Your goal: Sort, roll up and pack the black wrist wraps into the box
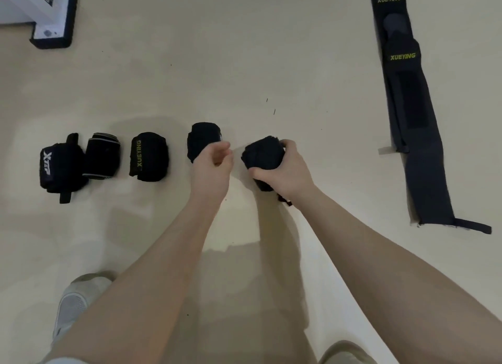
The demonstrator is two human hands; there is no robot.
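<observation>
Black wrist wraps are the whole business here, and the nearest of them, a soft black fabric bundle rolled into a stubby cylinder [263, 157], sits inside the right hand [285, 170], whose fingers curl over its far edge while the thumb clamps its near side; a short strap tail pokes out below the wrist. Just left of those fingers the left hand [214, 163] hovers with its fingers loosely curled and holding nothing, its knuckles overlapping a plain black rolled wrap [202, 139] that lies on the pale beige floor [244, 64] just beyond them. Farther left of the left fingers runs a row of finished rolls: a black roll lettered XUEYING in yellow [149, 157], a black roll with grey edge stripes [102, 155], and a black roll with a white logo and a loose tab [61, 168]. Well to the right of the right fingers and farther off lie two long unrolled black XUEYING wraps [410, 105], stacked flat. Farthest, beyond the left fingers at the upper left corner, is the white box with dark blue edging [51, 15]. My guess is the held roll could spring loose if the grip slackens before its fastening catches, since the free tail would let the layers unwind.
</observation>
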